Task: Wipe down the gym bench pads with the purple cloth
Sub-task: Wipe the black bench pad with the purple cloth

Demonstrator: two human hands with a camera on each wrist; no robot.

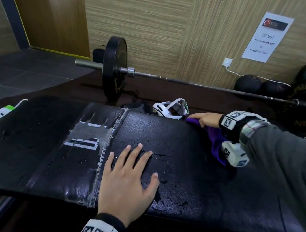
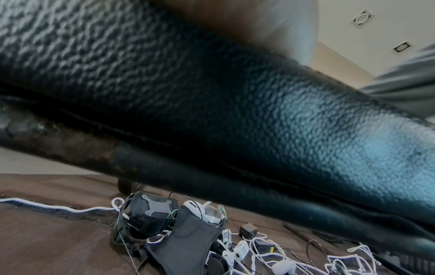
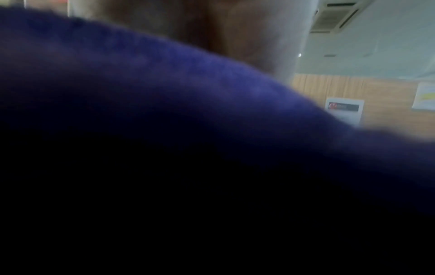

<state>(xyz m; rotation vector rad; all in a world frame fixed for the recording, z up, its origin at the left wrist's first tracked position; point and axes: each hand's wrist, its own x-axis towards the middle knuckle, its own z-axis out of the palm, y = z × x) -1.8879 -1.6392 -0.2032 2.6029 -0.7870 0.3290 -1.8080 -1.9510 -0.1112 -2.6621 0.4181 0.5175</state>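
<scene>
Mid-wipe, by the look of it. The right hand (image 1: 209,119) sits at the far edge of the right-hand bench pad (image 1: 189,176), its fingers (image 1: 195,115) down on a bunched corner of the purple cloth (image 1: 215,139). Whether they pinch the fabric or just press it flat I cannot tell — the head view shows only the back of the hand, and the right wrist view is filled w/ blurred purple and dark. The rest of the cloth trails back under that wrist toward the person, lying on the pad.

The left hand (image 1: 129,181) lies palm-down on the same pad, fingers straight and spread, grasping nothing; it seems to steady the bench. Just left of those fingers runs the seam between the 2 pads, w/ a worn, cracked strip (image 1: 87,139) on the left pad (image 1: 23,140).

The pad surface around the left fingers looks beaded w/ droplets, so most of it seems not yet wiped. Next move, as I judge it: drag the cloth from the far edge toward the near one, overlapping passes, then lift the left hand off so its patch gets covered — and go gently over the cracked strip, where the cloth could snag.
</scene>
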